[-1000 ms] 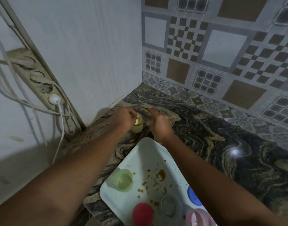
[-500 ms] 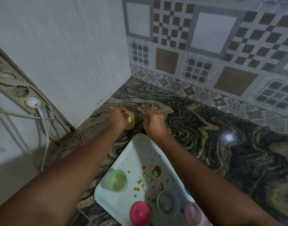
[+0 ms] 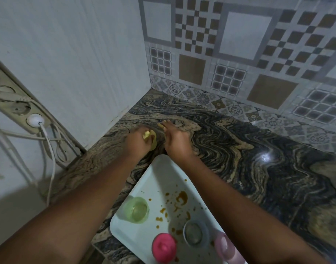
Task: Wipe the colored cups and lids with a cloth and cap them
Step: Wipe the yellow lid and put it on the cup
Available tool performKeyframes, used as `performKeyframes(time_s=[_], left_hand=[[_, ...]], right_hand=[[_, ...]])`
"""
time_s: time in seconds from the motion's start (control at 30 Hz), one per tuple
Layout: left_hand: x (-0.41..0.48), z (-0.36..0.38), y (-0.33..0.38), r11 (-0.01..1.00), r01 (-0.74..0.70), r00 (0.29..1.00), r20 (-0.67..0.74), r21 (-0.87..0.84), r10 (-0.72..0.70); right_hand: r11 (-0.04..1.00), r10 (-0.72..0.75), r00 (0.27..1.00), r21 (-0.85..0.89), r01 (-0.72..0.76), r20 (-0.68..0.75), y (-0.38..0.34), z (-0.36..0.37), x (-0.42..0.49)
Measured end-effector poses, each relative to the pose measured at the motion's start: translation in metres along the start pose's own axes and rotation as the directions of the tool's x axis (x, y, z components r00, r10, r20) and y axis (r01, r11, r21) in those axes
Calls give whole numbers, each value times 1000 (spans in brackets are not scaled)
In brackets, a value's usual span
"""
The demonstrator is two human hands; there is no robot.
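Bench (image 3: 239,153): I see swirled dark stone running into a tiled corner; both hands work at its far end, past the tray.
Tray (image 3: 155,176): pale, spattered brown, nearest me; it carries a green cup (image 3: 136,209), a grey cup (image 3: 194,232), a pink lid (image 3: 164,246) and a lilac piece (image 3: 227,248) cut off by the frame edge.
Left hand (image 3: 137,142): grip curled closed around the yellow cup (image 3: 153,141), which sits on the bench just beyond the tray's far corner, to the left of the other hand.
Right hand (image 3: 175,141): just beside the cup, fingers stretched forward; something thin and yellowish (image 3: 160,125) shows at its fingertips, but I cannot tell if it is pinched.
Key relation: I judge the left hand nearer; the cup stands roughly upright, its mouth away from me.
Hidden: no cloth visible to me; the cup's rim and any lid are blurred.
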State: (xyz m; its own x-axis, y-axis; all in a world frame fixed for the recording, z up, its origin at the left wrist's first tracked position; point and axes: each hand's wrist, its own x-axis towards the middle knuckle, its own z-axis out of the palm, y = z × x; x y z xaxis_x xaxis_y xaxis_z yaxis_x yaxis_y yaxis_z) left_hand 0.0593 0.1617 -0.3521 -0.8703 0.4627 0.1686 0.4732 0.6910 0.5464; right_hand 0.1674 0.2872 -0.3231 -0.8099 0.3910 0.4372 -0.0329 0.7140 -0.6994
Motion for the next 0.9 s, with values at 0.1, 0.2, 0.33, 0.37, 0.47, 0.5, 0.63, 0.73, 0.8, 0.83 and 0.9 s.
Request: performKeyframes(time_s=[0.1,0.2,0.33,0.37,0.47,0.5,0.63,0.73,0.8,0.83,0.9], left_hand=[[1,0,0,1000,4,999,32,8,-5],[2,-1,0,999,35,998,60,2,-35],[0,-11,4,1000,6,998,60,12,-7],[-1,-15,5,1000,-5,999,45,3,5],[-13,-38,17,995,-49,996,-73,-82,43],[-20,-47,23,988,-89,989,-126,-124,73],[-71,-88,48,956,-134,986,-135,-263,101],[-121,-98,45,947,-73,997,-57,-314,57],[-153,-99,39,955,-18,1000,19,-295,25],[-167,-98,33,968,7,998,64,-251,9],[-191,-96,18,989,35,980,198,-145,-6]], right_hand=[[1000,7,1000,7,-7,-1,0,1,0],[1000,22,1000,3,-22,9,1,2,-1],[999,45,999,22,-46,15,0,2,-4],[998,58,998,26,-58,17,-1,2,-4],[996,70,998,64,-70,4,-9,-6,-8],[994,77,997,81,-77,1,-14,-10,-13],[975,150,986,155,-160,75,-38,-31,-47],[950,189,973,225,-215,131,-55,-38,-86],[941,218,961,225,-254,171,-64,-39,-110],[937,233,953,218,-273,192,-68,-39,-121],[937,251,940,187,-296,230,-73,-38,-139]])
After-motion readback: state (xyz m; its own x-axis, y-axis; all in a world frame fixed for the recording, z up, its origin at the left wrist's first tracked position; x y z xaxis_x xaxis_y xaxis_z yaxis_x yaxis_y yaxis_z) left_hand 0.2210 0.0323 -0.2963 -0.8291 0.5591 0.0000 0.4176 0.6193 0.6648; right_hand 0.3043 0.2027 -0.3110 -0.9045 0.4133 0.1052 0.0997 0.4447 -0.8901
